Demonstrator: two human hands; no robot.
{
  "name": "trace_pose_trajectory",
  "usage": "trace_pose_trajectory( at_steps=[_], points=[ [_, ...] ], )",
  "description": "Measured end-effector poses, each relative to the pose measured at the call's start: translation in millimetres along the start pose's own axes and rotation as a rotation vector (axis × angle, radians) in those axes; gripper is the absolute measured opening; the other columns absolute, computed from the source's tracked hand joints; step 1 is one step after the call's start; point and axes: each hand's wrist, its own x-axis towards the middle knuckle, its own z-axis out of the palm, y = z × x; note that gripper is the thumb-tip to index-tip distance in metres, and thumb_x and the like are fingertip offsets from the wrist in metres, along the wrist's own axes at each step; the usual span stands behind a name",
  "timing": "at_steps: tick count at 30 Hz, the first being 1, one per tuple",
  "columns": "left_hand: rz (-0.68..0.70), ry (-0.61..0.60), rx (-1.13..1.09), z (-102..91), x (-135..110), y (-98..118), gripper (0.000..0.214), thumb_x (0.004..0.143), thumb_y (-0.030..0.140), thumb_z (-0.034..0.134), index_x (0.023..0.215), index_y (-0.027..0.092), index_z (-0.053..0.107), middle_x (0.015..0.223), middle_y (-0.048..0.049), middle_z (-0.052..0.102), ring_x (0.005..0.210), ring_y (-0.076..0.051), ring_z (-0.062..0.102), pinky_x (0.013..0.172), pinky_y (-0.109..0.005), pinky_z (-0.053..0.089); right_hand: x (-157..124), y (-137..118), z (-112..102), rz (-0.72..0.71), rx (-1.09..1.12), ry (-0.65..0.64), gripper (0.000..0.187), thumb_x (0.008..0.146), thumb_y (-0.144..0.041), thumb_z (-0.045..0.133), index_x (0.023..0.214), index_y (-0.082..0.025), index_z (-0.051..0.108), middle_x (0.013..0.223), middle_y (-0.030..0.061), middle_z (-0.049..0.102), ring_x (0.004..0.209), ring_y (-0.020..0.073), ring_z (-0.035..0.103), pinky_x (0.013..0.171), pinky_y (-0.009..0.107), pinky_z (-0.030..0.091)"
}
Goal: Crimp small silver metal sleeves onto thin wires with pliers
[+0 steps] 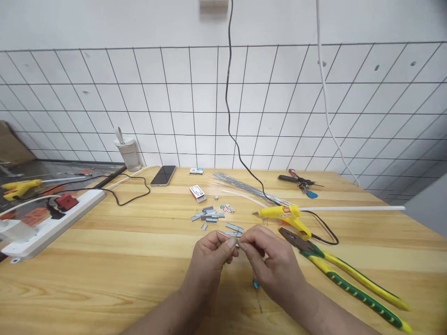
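Observation:
My left hand (211, 253) and my right hand (270, 256) meet low in the middle of the view, fingertips nearly touching. A thin metal wire (223, 234) runs along the left fingertips toward the right ones. Thumb and forefinger of my left hand pinch it. My right hand is closed in a pinch at the wire's other end; the exact grip is hidden by the fingers. Just beyond the hands lie staple strips (234, 228). On the table below my right hand is a small blue piece (256, 284) with a thin twisted end.
Pliers (349, 274) and a yellow glue gun (284, 213) lie to the right. More staple strips (209, 214), a small box (198, 193), wire rods (251, 187), a phone (163, 175) and keys (300, 182) are farther back. A power strip (59, 223) sits left.

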Motion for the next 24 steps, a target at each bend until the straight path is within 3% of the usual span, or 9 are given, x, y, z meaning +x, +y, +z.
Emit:
trace_pose_trajectory(
  at_steps=[4, 6, 11, 15, 17, 19, 22, 24],
  points=[
    [0.12, 0.031, 0.132, 0.1, 0, 3, 0.021, 0.067, 0.03, 0.068, 0.055, 0.016, 0.057, 0.053, 0.0017, 0.055, 0.056, -0.011, 0.047, 0.058, -0.024, 0.037, 2, -3, 8, 0.57, 0.506, -0.038, 0.021, 0.075, -0.035, 0.059, 0.067, -0.017, 0.056, 0.059, -0.0011, 0.052, 0.053, 0.01, 0.043, 0.05, 0.024, 0.033],
    [0.158, 0.02, 0.177, 0.3, -1, 6, 0.019, 0.069, 0.029, 0.066, 0.056, 0.016, 0.058, 0.057, 0.0007, 0.057, 0.061, -0.013, 0.051, 0.062, -0.025, 0.04, 2, -3, 11, 0.759, 0.776, -0.04, 0.025, 0.069, -0.039, 0.065, 0.065, -0.016, 0.056, 0.053, -0.0041, 0.046, 0.046, 0.0068, 0.035, 0.045, 0.021, 0.026],
    [0.188, -0.07, 0.207, 3.3, -2, 13, 0.016, 0.07, 0.028, 0.065, 0.06, 0.016, 0.061, 0.061, -0.0017, 0.062, 0.065, -0.016, 0.055, 0.067, -0.029, 0.043, 2, -3, 9, 0.954, 1.254, -0.09, 0.029, 0.056, -0.03, 0.076, 0.055, -0.014, 0.052, 0.051, -0.0064, 0.036, 0.046, 0.004, 0.024, 0.043, 0.019, 0.021],
    [0.118, -0.052, 0.147, 2.7, -1, 13, 0.018, 0.068, 0.029, 0.067, 0.058, 0.016, 0.059, 0.056, -0.0005, 0.06, 0.058, -0.013, 0.051, 0.061, -0.026, 0.039, 3, -3, 7, 1.016, 1.313, -0.142, 0.027, 0.055, -0.029, 0.076, 0.06, -0.013, 0.055, 0.054, -0.0062, 0.038, 0.047, 0.003, 0.026, 0.043, 0.017, 0.023],
    [0.062, -0.019, 0.095, -0.3, 2, 11, 0.022, 0.065, 0.031, 0.07, 0.056, 0.016, 0.056, 0.051, 0.0013, 0.056, 0.053, -0.011, 0.045, 0.057, -0.024, 0.035, 2, -1, 7, 0.974, 1.114, -0.153, 0.028, 0.059, -0.036, 0.073, 0.061, -0.014, 0.056, 0.052, -0.0058, 0.04, 0.045, 0.004, 0.03, 0.043, 0.018, 0.027],
    [0.006, 0.006, 0.033, -3.9, 4, 9, 0.026, 0.063, 0.033, 0.071, 0.054, 0.016, 0.054, 0.049, 0.0027, 0.052, 0.05, -0.009, 0.04, 0.054, -0.023, 0.031, 1, 2, 6, 0.835, 0.797, -0.088, 0.029, 0.065, -0.042, 0.068, 0.07, -0.015, 0.06, 0.055, -0.0033, 0.048, 0.046, 0.0063, 0.036, 0.045, 0.02, 0.032],
    [-0.044, 0.032, -0.031, -7.4, 5, 9, 0.026, 0.062, 0.033, 0.072, 0.056, 0.015, 0.054, 0.048, 0.0037, 0.051, 0.048, -0.007, 0.035, 0.053, -0.022, 0.027, -2, 8, 1, 0.365, 0.269, 0.094, 0.023, 0.075, -0.034, 0.06, 0.092, -0.019, 0.061, 0.076, 0.0029, 0.059, 0.059, 0.0119, 0.049, 0.055, 0.025, 0.041],
    [-0.055, 0.028, -0.05, -7.5, 4, 10, 0.025, 0.062, 0.032, 0.072, 0.057, 0.015, 0.054, 0.049, 0.0036, 0.051, 0.048, -0.007, 0.036, 0.053, -0.021, 0.026, -2, 11, -5, -0.009, -0.037, 0.13, 0.02, 0.079, -0.022, 0.055, 0.099, -0.021, 0.06, 0.086, 0.0053, 0.06, 0.073, 0.0152, 0.053, 0.065, 0.029, 0.044]
  ],
)
